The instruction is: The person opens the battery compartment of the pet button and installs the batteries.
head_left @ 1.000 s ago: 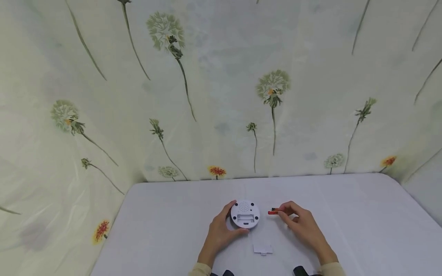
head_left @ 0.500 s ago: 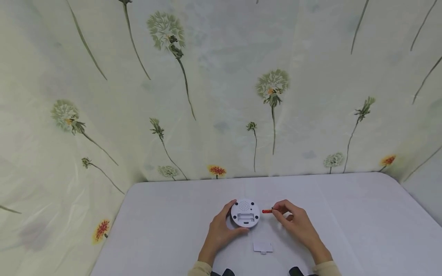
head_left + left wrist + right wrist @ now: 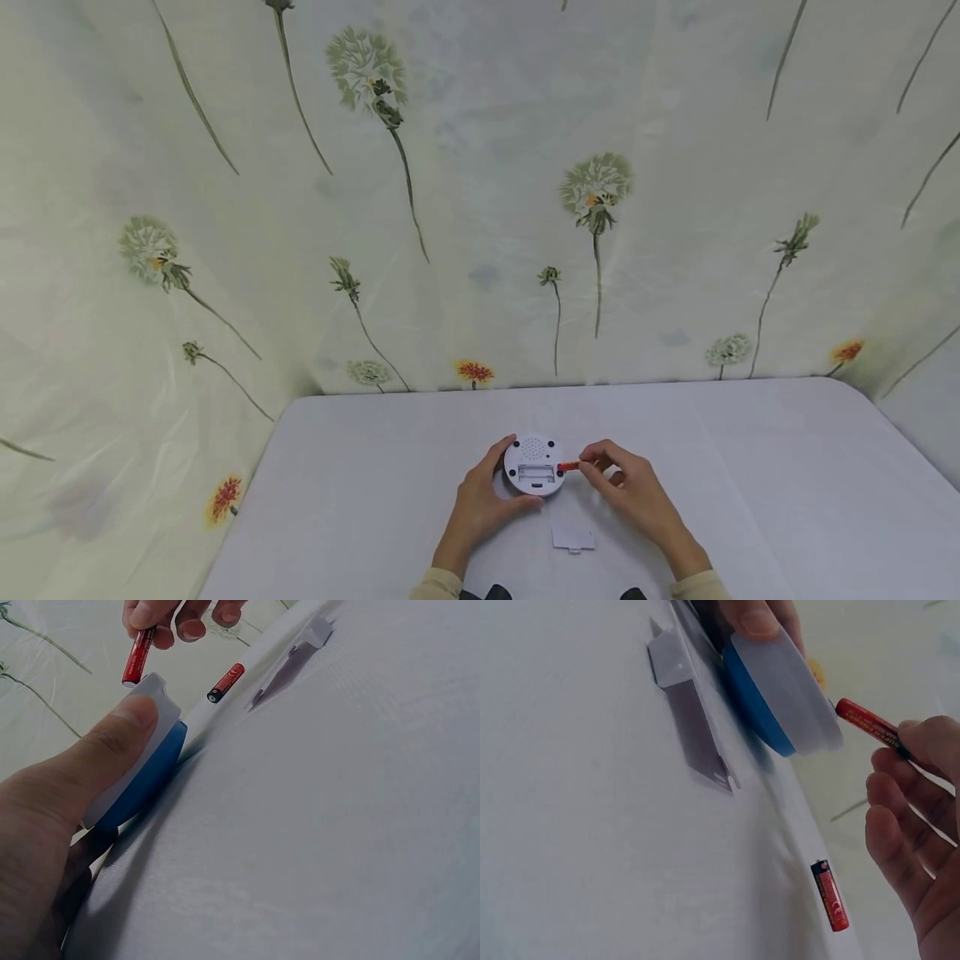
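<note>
My left hand [image 3: 480, 504] grips the rim of a round white device [image 3: 533, 448], thumb at the front and fingers behind. Its underside faces up, with speaker holes, dark feet and an uncovered battery compartment [image 3: 536, 474]; the wrist views show a blue lower part [image 3: 146, 791]. My right hand [image 3: 633, 492] pinches a red battery [image 3: 866, 720] by its dark end, the red end at the compartment's right edge. A second red-and-black battery [image 3: 830, 896] shows below the right hand in both wrist views, apart from the fingers; the head view hides it.
A small white battery cover [image 3: 573, 539] with a tab lies on the white table [image 3: 375, 500], in front of the device. Behind the table's far edge hangs a flower-patterned curtain [image 3: 487, 208].
My right hand has moved left, bringing the battery to the device's edge. Two batteries showed at its fingertips a second ago; the head view now shows one. The left hand keeps its hold.
</note>
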Demonstrator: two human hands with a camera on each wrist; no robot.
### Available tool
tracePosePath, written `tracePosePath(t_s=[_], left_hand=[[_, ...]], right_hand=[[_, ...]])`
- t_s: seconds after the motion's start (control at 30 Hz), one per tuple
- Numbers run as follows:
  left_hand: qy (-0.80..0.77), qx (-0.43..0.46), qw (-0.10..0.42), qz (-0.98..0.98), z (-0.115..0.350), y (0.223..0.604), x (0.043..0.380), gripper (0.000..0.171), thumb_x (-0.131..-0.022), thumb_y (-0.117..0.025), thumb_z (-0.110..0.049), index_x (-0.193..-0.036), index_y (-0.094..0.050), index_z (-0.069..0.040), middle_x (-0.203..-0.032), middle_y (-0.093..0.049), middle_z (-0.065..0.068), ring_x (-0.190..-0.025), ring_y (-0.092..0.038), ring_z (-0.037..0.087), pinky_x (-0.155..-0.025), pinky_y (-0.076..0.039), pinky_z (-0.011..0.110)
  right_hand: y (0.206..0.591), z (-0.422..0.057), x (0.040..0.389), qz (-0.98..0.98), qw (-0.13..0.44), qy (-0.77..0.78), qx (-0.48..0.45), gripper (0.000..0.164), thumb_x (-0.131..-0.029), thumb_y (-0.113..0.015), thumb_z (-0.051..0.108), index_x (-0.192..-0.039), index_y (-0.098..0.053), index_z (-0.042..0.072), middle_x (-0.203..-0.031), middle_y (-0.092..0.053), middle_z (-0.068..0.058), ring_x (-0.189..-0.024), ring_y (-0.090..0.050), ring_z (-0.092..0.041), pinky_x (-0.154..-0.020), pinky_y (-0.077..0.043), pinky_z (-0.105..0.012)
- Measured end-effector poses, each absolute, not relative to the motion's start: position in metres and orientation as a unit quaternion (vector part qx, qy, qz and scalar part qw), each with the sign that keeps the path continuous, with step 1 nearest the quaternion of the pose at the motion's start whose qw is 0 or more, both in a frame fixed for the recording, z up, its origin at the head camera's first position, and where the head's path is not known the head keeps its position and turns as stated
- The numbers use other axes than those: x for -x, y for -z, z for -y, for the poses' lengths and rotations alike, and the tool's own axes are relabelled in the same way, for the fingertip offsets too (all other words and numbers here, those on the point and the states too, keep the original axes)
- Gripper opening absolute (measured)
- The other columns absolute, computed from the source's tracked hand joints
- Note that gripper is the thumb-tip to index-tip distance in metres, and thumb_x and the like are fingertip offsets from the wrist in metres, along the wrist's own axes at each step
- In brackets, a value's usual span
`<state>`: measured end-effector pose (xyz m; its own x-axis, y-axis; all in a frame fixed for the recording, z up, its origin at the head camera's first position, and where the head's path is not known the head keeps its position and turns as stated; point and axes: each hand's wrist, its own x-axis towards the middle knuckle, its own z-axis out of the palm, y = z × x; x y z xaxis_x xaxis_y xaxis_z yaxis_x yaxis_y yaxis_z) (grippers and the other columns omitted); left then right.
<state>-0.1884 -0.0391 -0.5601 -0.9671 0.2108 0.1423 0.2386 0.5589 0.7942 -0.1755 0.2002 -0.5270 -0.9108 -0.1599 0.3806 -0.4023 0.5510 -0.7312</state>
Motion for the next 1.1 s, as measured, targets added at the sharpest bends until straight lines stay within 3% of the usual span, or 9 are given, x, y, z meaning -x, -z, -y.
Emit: tracePosePath(t_s=[0.37,0.63,1.1], left_hand=[[0.447,0.125,0.017,0.886,0.037,0.554,0.190,0.097,-0.061,-0.079,-0.058,-0.144,-0.034,-0.037,-0.143,-0.048,-0.008,-0.132,-0.046,0.016,-0.104,-0.042,0.046],[0.444,0.113,0.004,0.889,0.039,0.556,0.187,0.096,-0.061,-0.078,-0.060,-0.143,-0.031,-0.043,-0.144,-0.046,-0.010,-0.133,-0.044,0.016,-0.105,-0.041,0.047],[0.445,0.127,0.023,0.886,0.039,0.556,0.187,0.096,-0.061,-0.077,-0.061,-0.143,-0.034,-0.038,-0.141,-0.051,-0.007,-0.130,-0.048,0.015,-0.102,-0.044,0.046]], right_hand=[[0.527,-0.194,0.179,0.862,0.162,-0.434,-0.205,0.014,-0.086,-0.069,0.014,-0.094,-0.062,0.023,-0.084,-0.064,0.012,-0.069,-0.053,0.000,-0.053,-0.046,-0.018],[0.527,-0.185,0.176,0.882,0.179,-0.392,-0.193,0.019,-0.082,-0.073,0.013,-0.092,-0.062,0.025,-0.079,-0.058,0.018,-0.065,-0.050,0.003,-0.057,-0.045,-0.017],[0.525,-0.178,0.174,0.885,0.191,-0.382,-0.185,0.020,-0.080,-0.075,0.011,-0.091,-0.062,0.022,-0.079,-0.057,0.017,-0.059,-0.046,0.004,-0.056,-0.039,-0.015]])
